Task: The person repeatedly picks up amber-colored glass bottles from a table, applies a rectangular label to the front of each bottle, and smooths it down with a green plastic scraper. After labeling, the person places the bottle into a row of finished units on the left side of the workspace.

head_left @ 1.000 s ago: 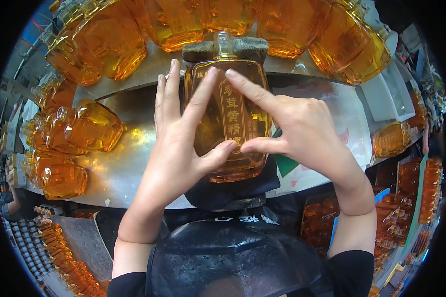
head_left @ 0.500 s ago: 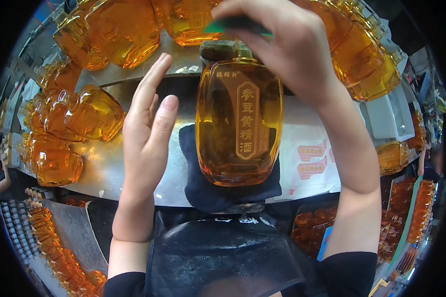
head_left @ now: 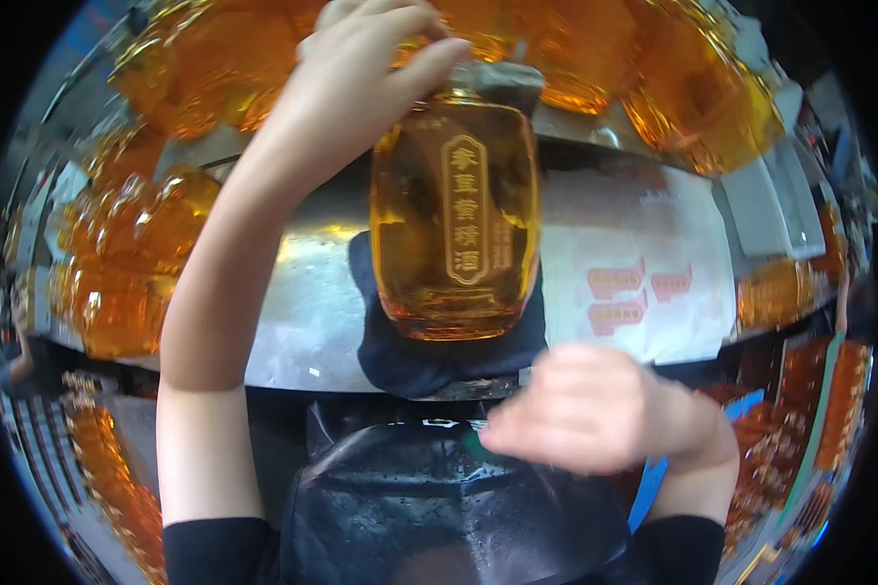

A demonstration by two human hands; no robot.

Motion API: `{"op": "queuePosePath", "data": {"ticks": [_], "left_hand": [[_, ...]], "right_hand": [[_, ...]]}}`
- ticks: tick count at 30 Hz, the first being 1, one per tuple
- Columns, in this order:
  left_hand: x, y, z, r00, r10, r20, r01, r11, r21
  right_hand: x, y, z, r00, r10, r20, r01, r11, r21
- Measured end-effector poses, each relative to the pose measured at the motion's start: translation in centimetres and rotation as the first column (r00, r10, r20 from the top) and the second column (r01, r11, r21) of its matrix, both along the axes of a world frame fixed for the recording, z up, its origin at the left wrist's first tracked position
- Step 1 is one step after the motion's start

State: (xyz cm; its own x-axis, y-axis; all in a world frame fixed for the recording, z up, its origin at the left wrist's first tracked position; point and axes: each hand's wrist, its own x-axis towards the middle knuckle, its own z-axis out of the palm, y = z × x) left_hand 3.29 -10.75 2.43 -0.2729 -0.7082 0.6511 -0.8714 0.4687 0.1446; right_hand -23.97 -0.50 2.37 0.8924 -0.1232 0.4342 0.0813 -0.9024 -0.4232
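one bottle (head_left: 456, 219) sits between left hand (head_left: 373, 60) and right hand (head_left: 587, 408).

Glare silvers the tabletop (head_left: 302, 322) toward nine o'clock; blur softens the right grip (head_left: 580, 409) at four; fisheye distortion bends the dark-rimmed edges.

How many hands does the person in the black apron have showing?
2: the left hand near the neck of the big bottle, and the blurry right hand over the apron. Neither is hidden.
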Motion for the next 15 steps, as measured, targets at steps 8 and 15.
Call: {"op": "queuePosePath", "data": {"ticks": [8,15], "left_hand": [[-0.5,13.1,6.1,0.929,-0.158,-0.334,0.25,0.935,0.252],[9.6,26.5,6.5,0.843,0.356,-0.403,-0.401,0.915,-0.03]], "right_hand": [[-6.2,-3.6,-2.7,0.695,-0.616,0.371,0.392,0.757,0.523],[-8.7,-7.0,-4.0,0.738,-0.64,0.215,0.447,0.702,0.554]]}}
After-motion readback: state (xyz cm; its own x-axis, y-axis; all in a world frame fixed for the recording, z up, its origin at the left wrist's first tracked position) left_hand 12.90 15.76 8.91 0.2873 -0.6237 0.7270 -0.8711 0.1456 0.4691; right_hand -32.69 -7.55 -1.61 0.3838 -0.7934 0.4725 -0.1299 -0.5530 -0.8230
